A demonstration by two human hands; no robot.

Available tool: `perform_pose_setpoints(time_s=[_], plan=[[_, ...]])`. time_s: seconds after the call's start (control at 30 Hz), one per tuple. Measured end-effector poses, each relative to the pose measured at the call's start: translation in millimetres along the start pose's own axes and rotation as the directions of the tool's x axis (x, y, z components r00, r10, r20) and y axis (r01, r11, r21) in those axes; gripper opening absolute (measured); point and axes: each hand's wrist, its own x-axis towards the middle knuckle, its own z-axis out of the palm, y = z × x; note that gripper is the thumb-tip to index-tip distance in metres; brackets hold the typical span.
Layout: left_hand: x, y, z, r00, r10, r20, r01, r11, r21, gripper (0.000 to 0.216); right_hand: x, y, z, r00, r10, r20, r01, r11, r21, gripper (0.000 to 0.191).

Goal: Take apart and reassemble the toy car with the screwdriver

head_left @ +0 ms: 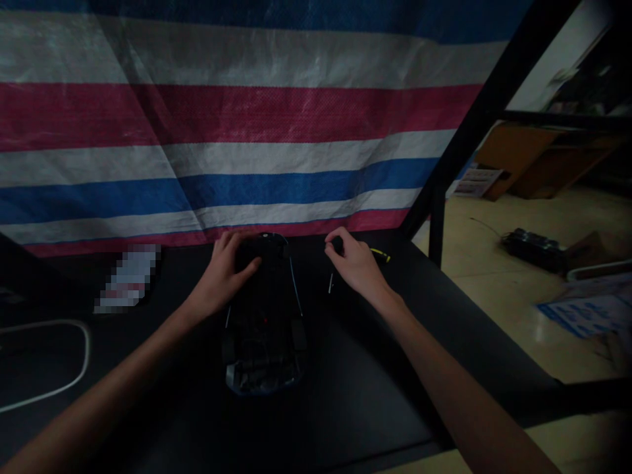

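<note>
A dark toy car body [264,329] lies lengthwise on the black table [365,388], seemingly underside up, with blue trim along its edges. My left hand [223,273] rests on the car's far left end, fingers curled over it and thumb pressed on top. My right hand [356,263] hovers to the right of the car with its fingers curled around a small dark object I cannot make out. A thin pale stick or screwdriver shaft [330,283] lies just left of that hand. A yellow and black tool [381,255] pokes out behind it.
A striped red, white and blue tarp [222,131] hangs right behind the table. A blurred-out card [129,278] lies at the left, with a white cable loop [74,368] nearer me. A black frame post [437,224] stands at the right corner. Boxes and papers lie on the floor beyond.
</note>
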Motion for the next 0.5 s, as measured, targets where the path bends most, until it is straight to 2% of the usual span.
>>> perform_pose_setpoints(time_s=[0.03,0.07,0.1,0.17,0.23,0.37,0.43,0.5], plan=[[-9,-7,-1,0.995,-0.098,-0.014,0.096,0.991,-0.091,0.05,1,0,-1,1.0,-0.002,-0.014,0.002,0.999,0.032,0.012],[-18,-14,-2,0.977,-0.211,0.02,0.21,0.952,-0.225,0.056,2,0,-2,1.0,-0.005,-0.028,0.007,0.998,0.068,0.012],[-27,-18,-2,0.947,-0.303,0.102,0.319,0.88,-0.352,0.06,3,-1,-2,0.999,-0.009,-0.039,0.013,0.994,0.108,0.013],[-40,-24,-4,0.898,-0.371,0.236,0.438,0.725,-0.531,0.063,5,-3,-2,0.999,-0.015,-0.051,0.025,0.98,0.198,0.017],[-48,-26,-6,0.873,-0.392,0.292,0.485,0.619,-0.618,0.068,7,-10,-1,0.999,-0.018,-0.05,0.032,0.956,0.293,0.022],[-51,-28,-9,0.84,-0.45,0.303,0.526,0.537,-0.66,0.079,4,-46,10,0.998,-0.056,-0.024,0.061,0.897,0.438,0.025],[-51,-27,-10,0.832,-0.465,0.303,0.529,0.498,-0.687,0.081,0,-72,17,0.993,-0.115,0.017,0.092,0.867,0.49,0.026],[-51,-23,-9,0.83,-0.475,0.292,0.515,0.452,-0.728,0.082,-3,-100,22,0.959,-0.257,0.118,0.157,0.831,0.533,0.026]])
